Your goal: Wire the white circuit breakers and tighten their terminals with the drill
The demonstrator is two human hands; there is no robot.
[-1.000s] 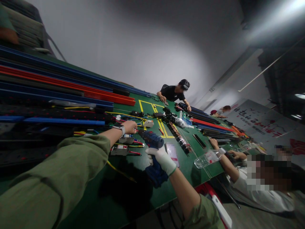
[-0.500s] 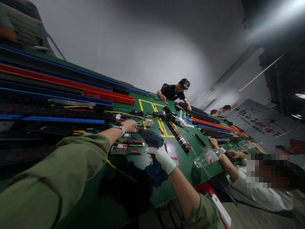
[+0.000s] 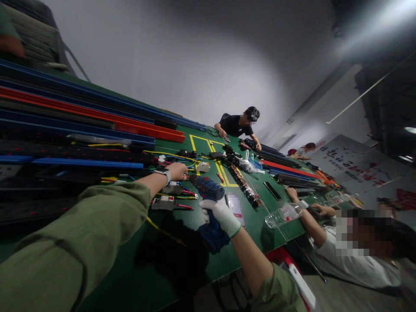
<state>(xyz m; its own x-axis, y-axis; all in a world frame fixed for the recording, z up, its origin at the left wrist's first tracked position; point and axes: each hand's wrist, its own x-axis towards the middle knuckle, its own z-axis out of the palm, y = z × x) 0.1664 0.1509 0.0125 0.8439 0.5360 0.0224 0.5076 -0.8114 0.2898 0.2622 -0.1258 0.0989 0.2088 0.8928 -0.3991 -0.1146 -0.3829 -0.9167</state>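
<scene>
In a white glove, my right hand (image 3: 222, 216) is wrapped round the grip of a blue cordless drill (image 3: 209, 189), whose nose points left. My bare left hand (image 3: 177, 171), with a watch at the wrist, is closed at the drill's tip. Something small and red shows at its fingertips; the rest of it is hidden. Just below that hand lie grey circuit breakers (image 3: 164, 203) with red and yellow wires attached. Another breaker (image 3: 203, 167) rests beyond my left hand.
Long blue and orange rails (image 3: 149, 129) cover the left of the green table (image 3: 227, 264). A phone (image 3: 235, 207), a row of metal terminals (image 3: 245, 186) and a plastic bottle (image 3: 282, 215) lie to the right. A co-worker in white (image 3: 354, 255) sits at right; another person (image 3: 235, 125) is across.
Almost nothing differs. Both hands and the drill keep their places, with only a very slight shift of the whole view.
</scene>
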